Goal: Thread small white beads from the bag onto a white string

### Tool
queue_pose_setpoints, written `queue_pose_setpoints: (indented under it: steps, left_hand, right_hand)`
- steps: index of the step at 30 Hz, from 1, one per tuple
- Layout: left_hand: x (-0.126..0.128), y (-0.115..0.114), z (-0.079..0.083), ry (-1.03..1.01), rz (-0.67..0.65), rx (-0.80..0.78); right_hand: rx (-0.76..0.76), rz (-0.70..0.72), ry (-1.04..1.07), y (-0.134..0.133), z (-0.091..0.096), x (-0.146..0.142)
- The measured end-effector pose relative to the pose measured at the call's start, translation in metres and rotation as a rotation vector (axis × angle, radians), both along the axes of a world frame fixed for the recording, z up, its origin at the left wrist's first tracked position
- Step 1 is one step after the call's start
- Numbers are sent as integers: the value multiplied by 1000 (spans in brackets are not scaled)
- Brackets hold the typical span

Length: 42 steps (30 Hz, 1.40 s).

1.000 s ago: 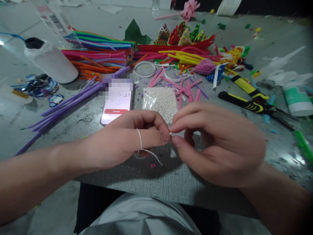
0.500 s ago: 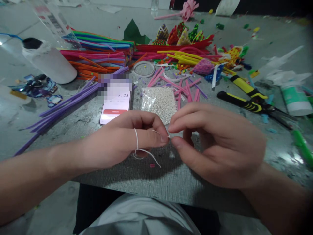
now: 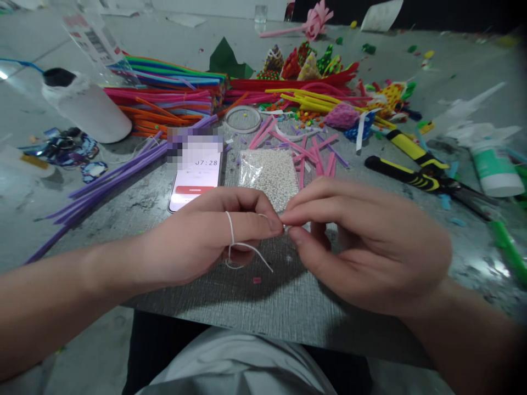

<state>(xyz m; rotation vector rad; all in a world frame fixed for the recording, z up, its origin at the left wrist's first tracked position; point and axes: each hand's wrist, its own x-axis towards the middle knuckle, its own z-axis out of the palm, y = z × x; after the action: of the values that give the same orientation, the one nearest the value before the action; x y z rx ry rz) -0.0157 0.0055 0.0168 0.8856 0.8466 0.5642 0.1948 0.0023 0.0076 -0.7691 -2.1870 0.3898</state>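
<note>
Left hand (image 3: 206,238) pinches white thread (image 3: 230,236), looped round 1 finger, tail hanging. Right hand (image 3: 370,247) fingertips pinch at the thread end; bead there too small to confirm. Bead bag (image 3: 269,171) just behind, phone (image 3: 196,174) beside it.

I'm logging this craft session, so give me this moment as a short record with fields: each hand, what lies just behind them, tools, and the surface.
left hand: white string looped round a finger, tip pinched
right hand: fingertips meet the left's at a tiny bead, too small to tell clearly
behind hands: bag of white beads; phone beside it, screen lit
left of phone: purple pipe cleaners
tools: yellow-black pliers, to the right
surface: grey table
</note>
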Motion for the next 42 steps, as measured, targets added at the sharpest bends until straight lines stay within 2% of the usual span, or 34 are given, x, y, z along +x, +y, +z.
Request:
queue_pose_setpoints:
  steps: [6, 14, 20, 25, 29, 34, 36, 38, 40, 42]
  left_hand:
    - [2, -1, 2, -52, 24, -49]
    - [0, -1, -1, -10, 23, -12]
    - [1, 0, -6, 117, 10, 75]
    - [1, -2, -11, 198, -10, 281]
    - [2, -2, -12, 178, 6, 303]
    - [2, 2, -13, 175, 54, 318]
    - [1, 4, -13, 159, 72, 322]
    - [1, 6, -13, 118, 94, 329]
    - [0, 7, -13, 67, 112, 317]
    - [-1, 9, -14, 12, 121, 288]
  right_hand:
    - [-65, -41, 71, -3, -3, -2]
    - [-33, -100, 37, -3, -3, -2]
    - [4, -138, -21, -4, -5, -3]
    - [61, -147, -53, -1, -12, -8]
    - [92, -118, -33, 2, -15, -8]
    - [89, -145, 22, 0, -11, -7]
    - [-31, -174, 104, -1, -9, -6]
    - [-283, -150, 277, 1, -6, -5]
    - [-576, -46, 484, 4, -2, -2]
    - [-793, 69, 631, 9, 3, 1]
